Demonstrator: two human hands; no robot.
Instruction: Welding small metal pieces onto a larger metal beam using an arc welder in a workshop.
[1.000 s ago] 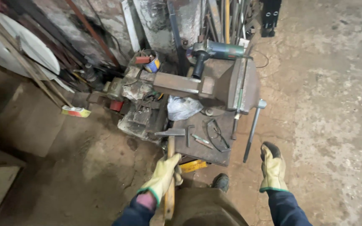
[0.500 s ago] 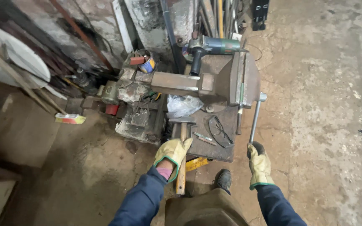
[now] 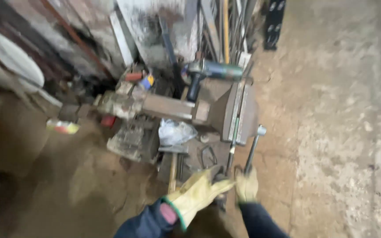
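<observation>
A large rusty bench vise (image 3: pixel 239 112) stands on a cluttered metal stand, its steel handle bar (image 3: pixel 253 147) hanging down at the right. My right hand (image 3: pixel 246 186), in a yellow work glove, is closed around the lower end of that bar. My left hand (image 3: pixel 198 194), also gloved, stretches flat toward the right hand with its fingers extended and nothing in it. A hammer with a wooden handle (image 3: pixel 172 169) lies on the stand just left of the left hand, apart from it. The picture is blurred by motion.
An angle grinder (image 3: pixel 212 70) rests behind the vise. A crumpled white bag (image 3: pixel 175 131), a grimy metal block (image 3: pixel 133 141) and small tools lie on the stand. Metal rods and bars (image 3: pixel 225 31) lean against the wall. Bare concrete floor (image 3: pixel 340 132) lies to the right.
My left hand has let go of the hammer handle and reached right. My right hand rose and took hold of the vise handle bar. The view moved closer.
</observation>
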